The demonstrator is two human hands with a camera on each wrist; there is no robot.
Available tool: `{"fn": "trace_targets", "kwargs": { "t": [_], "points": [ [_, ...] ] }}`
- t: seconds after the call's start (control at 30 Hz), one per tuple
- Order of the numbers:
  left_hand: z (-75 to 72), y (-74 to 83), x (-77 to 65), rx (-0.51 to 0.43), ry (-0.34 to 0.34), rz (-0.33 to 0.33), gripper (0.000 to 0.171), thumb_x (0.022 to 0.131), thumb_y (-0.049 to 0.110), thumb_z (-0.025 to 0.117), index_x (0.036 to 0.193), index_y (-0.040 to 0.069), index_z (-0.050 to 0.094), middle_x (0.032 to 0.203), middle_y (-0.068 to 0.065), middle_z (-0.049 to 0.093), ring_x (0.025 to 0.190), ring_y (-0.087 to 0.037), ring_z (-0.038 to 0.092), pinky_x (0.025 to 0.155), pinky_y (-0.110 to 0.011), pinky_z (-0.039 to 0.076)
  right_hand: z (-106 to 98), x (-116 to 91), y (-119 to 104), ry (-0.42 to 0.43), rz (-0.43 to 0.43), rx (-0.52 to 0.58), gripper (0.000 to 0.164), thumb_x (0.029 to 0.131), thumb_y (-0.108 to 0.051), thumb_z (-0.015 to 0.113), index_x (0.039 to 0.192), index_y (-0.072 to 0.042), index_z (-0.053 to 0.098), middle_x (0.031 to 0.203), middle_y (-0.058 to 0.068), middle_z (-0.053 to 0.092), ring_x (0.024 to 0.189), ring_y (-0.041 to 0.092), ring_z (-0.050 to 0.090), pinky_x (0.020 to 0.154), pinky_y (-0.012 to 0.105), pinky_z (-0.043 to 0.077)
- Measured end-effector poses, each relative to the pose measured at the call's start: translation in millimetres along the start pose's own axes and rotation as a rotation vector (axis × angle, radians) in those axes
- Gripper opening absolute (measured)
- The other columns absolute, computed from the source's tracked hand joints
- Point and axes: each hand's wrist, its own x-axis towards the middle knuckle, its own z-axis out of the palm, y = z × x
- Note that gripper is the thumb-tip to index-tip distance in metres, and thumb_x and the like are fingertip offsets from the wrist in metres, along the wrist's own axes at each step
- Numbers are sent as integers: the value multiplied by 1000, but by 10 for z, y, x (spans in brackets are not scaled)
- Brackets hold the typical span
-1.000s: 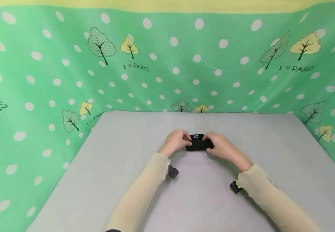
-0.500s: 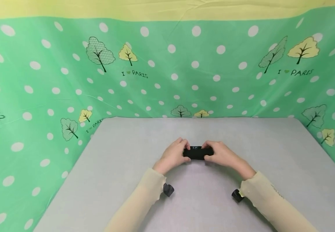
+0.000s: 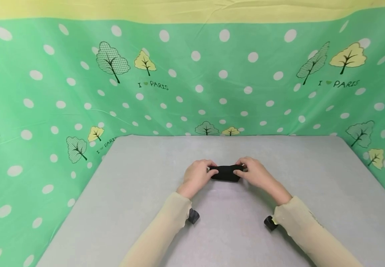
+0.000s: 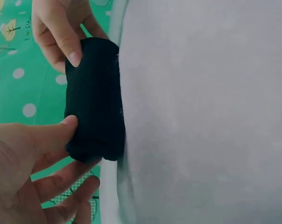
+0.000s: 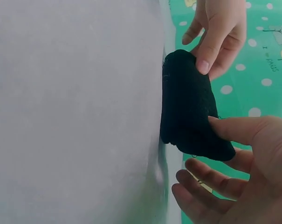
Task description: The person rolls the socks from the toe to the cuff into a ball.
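Observation:
A rolled-up piece of black cloth (image 3: 225, 173), sock-like, lies crosswise between both hands over the table. Loose threads show along its edge in the wrist views. My left hand (image 3: 196, 177) pinches the left end, its thumb on the near face and its fingers behind and under it. At the other end, my right hand (image 3: 256, 172) holds the roll the same way, thumb in front. Up close, the left wrist view shows the left thumb (image 4: 61, 132) pressing on the black roll (image 4: 95, 100). The right thumb (image 5: 231, 128) presses the roll (image 5: 189, 100) in the right wrist view.
A grey cloth-covered table (image 3: 225, 230) spreads around the hands. Behind and left of it hangs a green curtain (image 3: 179, 74) with white dots and trees. Dark wrist devices (image 3: 193, 216) protrude below the cream sleeves (image 3: 160, 233).
White lettering that showed on the cloth's back flap a second ago got covered and is now out of sight. The cloth has become a tighter roll, and the thumbs have moved onto its near face.

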Motion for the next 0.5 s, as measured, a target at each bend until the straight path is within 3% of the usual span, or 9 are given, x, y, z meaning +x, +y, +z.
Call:
{"fn": "trace_targets", "kwargs": {
  "t": [0.17,0.3,0.4,0.5],
  "points": [
    [-11,19,105,20,-19,-50,22,91,40,71,108,28,76,115,4,74,109,-21,67,85,-38,55,-5,50,-20,0,9,-44,29,95,-21,67,115,-1,68,120,22,66,106,38,64,92,53,52],
    [-7,17,181,28,-40,-76,20,90,41,72,105,29,77,112,5,75,106,-19,67,82,-37,55,13,52,-47,33,-99,-40,34,92,-15,71,122,-2,64,124,19,65,115,38,61,99,54,48],
    [4,3,199,26,-57,-103,19,90,42,72,104,29,77,111,5,74,103,-18,67,78,-34,54,51,41,-65,0,-186,-63,49,84,-14,79,128,-5,59,128,18,62,121,39,58,102,56,46],
    [7,-7,187,33,-64,-111,20,91,41,71,105,28,77,112,4,74,104,-18,67,79,-34,54,103,47,-66,-32,-202,-98,58,79,-12,83,130,-9,56,128,18,60,120,39,58,101,57,47]
  ]
}}
